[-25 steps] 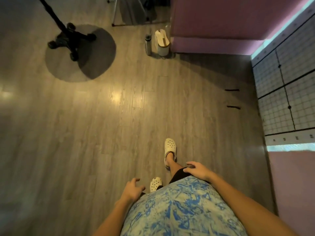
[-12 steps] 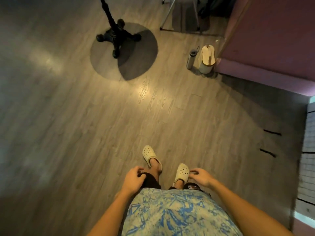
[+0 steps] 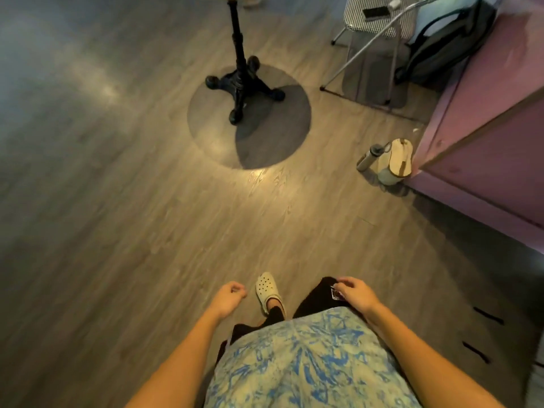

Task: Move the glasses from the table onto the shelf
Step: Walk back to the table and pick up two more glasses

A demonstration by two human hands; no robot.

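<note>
The view looks down on a wood-plank floor (image 3: 132, 231) from above a person in a blue-patterned shirt (image 3: 300, 357) and black shorts (image 3: 315, 298). The left hand (image 3: 231, 298) hangs low on the near left with fingers loosely curled round nothing. The right hand (image 3: 354, 294) sits over the right thigh, fingers relaxed and slightly bent, also holding nothing. 1 pale clog (image 3: 266, 290) shows between the hands. The table (image 3: 237, 39) stands far ahead on a black pedestal, with only a sliver of its top in view, so where the glasses are cannot be told. At the far right are a chair (image 3: 379, 16), a dark backpack (image 3: 450, 39), and a bottle (image 3: 368, 157) just beside a white bin (image 3: 394, 163) against a pink cabinet (image 3: 485, 136)
</note>
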